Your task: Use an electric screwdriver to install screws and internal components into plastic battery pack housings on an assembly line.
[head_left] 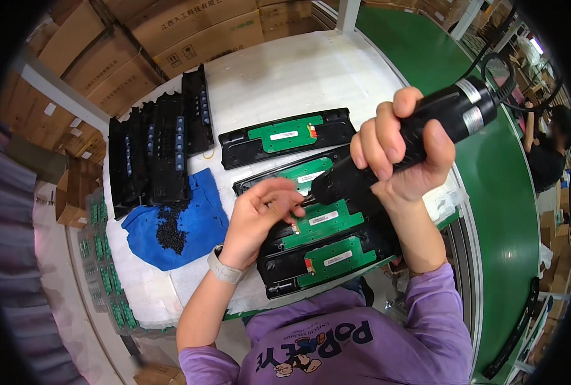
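My right hand (398,151) grips a black electric screwdriver (452,112), its tip pointing down-left at a green circuit board (321,221) seated in a black plastic housing (279,247). My left hand (260,215) rests on that housing, fingers pinched by the screwdriver tip; whether a screw is between them I cannot tell. Another housing with a green board (333,260) lies nearer me. Two more lie farther away, one (285,136) apart from the rest.
A stack of empty black housings (157,151) stands at the left. A blue cloth (199,221) carries a pile of small black screws (170,231). Green boards in a rack (106,282) line the left edge. A green conveyor belt (510,212) runs on the right. Cardboard boxes (189,32) stand behind.
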Demonstrator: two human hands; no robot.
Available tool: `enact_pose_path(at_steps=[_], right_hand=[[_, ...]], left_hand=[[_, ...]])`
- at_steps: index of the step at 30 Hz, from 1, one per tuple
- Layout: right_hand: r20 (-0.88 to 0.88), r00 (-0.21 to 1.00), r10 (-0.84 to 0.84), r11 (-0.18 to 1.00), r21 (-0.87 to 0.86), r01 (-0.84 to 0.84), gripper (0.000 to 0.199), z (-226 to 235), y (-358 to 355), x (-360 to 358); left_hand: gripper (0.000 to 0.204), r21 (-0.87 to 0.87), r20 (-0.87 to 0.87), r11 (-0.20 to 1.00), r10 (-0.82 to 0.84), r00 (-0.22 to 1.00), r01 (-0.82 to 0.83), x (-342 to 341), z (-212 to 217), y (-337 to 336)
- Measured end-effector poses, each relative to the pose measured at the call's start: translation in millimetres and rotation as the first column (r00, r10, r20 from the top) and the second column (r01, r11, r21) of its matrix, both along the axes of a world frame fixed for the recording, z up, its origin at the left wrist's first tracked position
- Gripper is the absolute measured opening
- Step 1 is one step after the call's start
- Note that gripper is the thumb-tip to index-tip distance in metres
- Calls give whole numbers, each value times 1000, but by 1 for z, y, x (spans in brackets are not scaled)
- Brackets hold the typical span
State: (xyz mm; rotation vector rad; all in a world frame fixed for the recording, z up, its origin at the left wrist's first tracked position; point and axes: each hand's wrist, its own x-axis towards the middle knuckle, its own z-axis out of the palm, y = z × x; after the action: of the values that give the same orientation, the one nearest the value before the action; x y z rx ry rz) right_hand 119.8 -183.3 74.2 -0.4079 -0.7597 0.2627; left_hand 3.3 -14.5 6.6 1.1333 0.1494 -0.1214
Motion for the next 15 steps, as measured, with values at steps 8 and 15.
enact_pose_path(at_steps=[8, 15], right_hand=[[195, 961, -197, 794, -543, 273, 30, -10, -1, 8], [197, 959, -206, 765, -579, 283, 28, -12, 5, 9]], left_hand=[[17, -68, -33, 968, 240, 970, -242, 4, 2, 9], [15, 20, -47, 959, 283, 958, -282, 5, -1, 11]])
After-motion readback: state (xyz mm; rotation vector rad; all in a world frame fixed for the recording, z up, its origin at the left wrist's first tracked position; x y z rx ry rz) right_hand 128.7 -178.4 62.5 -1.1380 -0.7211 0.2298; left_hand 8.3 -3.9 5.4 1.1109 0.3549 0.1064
